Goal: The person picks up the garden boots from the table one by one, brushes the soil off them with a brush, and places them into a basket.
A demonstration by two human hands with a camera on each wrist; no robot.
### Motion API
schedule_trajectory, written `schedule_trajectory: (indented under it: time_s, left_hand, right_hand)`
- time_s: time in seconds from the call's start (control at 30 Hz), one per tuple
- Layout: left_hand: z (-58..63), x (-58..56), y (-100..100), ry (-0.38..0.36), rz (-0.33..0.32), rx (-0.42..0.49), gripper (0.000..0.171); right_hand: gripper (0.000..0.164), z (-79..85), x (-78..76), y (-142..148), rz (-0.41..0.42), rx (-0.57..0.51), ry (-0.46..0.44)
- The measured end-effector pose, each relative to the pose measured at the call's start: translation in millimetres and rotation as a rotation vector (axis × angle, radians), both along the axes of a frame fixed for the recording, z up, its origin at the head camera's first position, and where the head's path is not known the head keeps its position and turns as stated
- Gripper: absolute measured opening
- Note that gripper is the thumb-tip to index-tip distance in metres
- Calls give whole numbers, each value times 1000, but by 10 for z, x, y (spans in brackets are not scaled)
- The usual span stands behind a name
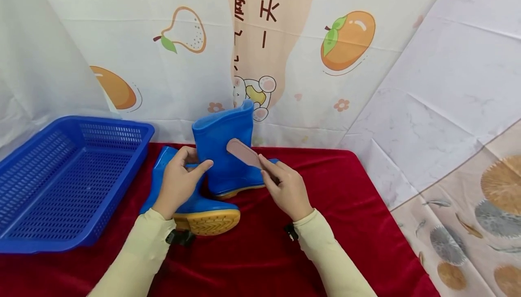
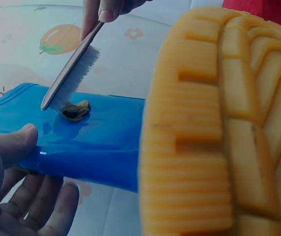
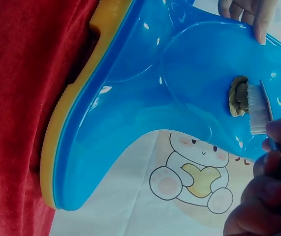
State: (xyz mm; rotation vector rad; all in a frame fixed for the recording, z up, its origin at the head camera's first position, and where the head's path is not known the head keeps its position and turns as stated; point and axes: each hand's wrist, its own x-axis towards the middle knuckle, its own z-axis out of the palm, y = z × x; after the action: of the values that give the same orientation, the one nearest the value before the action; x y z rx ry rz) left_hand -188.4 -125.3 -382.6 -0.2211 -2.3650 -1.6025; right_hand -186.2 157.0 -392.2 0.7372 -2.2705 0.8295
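Observation:
A blue rubber boot stands upright on its yellow sole, its toe turned to the right. My left hand grips the back edge of the shaft, thumb on the near side and fingers behind. A pinkish-brown brush with pale bristles is held by its handle in my right hand. In the right wrist view, the bristles meet a brownish-green lump stuck on the shaft. The brush hides this lump in the head view. Under my left forearm lies a second blue boot, its yellow sole facing me.
A blue perforated plastic basket stands at the left. Red velvet cloth covers the table. Behind it hangs a white curtain printed with fruit and flowers, close to the upright boot.

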Motion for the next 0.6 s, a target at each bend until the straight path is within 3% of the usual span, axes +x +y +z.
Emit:
schedule_trajectory:
  time_s: [0.2, 0.43, 0.6]
  left_hand:
    - [-34, -20, -4, -1, 23, 16, 44]
    - [-20, 10, 39, -14, -57, -7, 37]
    - [-24, 1, 50, 9, -37, -11, 36]
  right_hand:
    - [43, 5, -5, -4, 9, -13, 7]
    - [44, -21, 6, -48, 65, 16, 47]
    - [44, -9, 11, -33, 34, 19, 39]
